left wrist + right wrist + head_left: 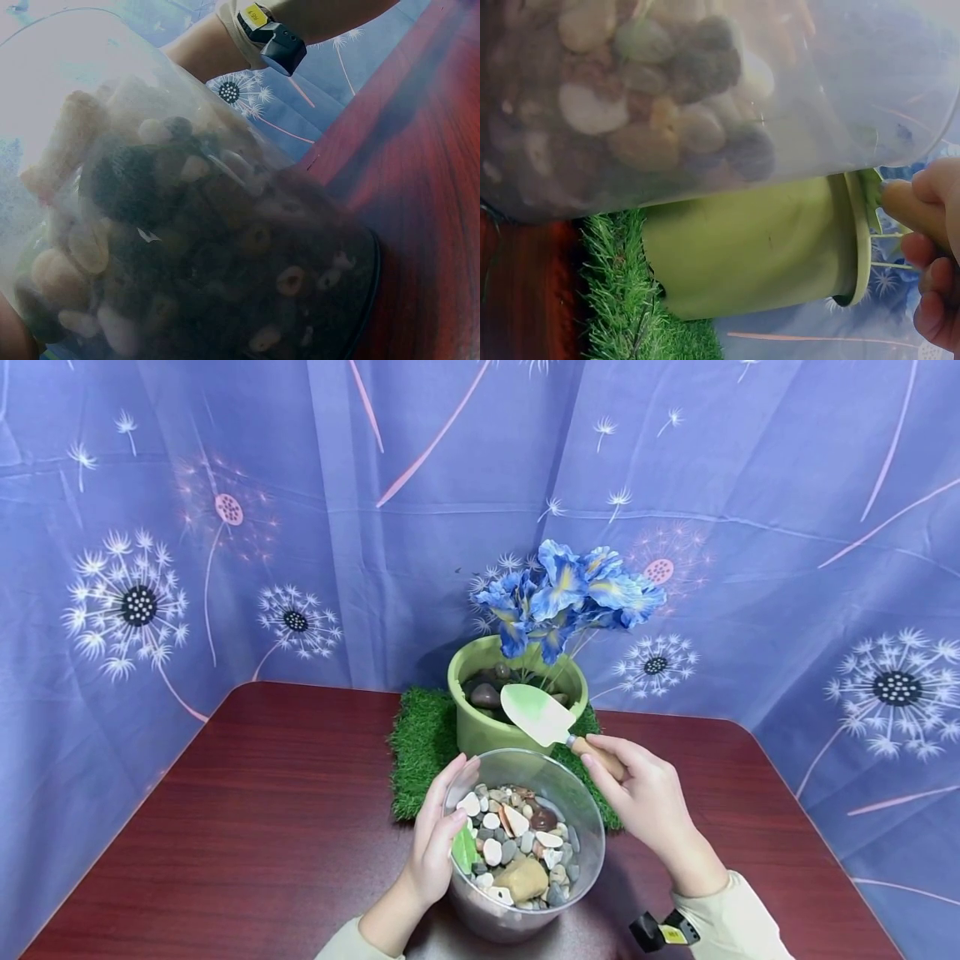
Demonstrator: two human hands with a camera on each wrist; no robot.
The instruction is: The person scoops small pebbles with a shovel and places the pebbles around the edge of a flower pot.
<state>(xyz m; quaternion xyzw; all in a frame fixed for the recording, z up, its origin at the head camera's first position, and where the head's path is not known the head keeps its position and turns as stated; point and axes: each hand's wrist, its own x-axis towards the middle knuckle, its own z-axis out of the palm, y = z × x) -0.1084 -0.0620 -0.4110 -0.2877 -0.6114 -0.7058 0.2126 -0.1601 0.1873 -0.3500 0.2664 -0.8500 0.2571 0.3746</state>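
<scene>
A clear plastic container (588,802) full of mixed pebbles (517,827) stands near the front of the table. My left hand (431,843) grips its left side, the thumb over the rim and the fingers along the outside wall. Beside the thumb, a green leaf (463,850) lies inside against the wall. In my right hand (656,797) I hold a small trowel (536,713) by its wooden handle. The trowel's pale green blade points up and left, overlapping the front of a green flowerpot (480,731) in the head view. Stones and blue artificial irises (562,589) fill the pot.
Under the pot lies a square of artificial grass (420,760) on the reddish-brown wooden table (285,802). A blue curtain (420,527) printed with dandelions hangs behind and along both sides. A black wrist camera (663,932) sits on the right cuff.
</scene>
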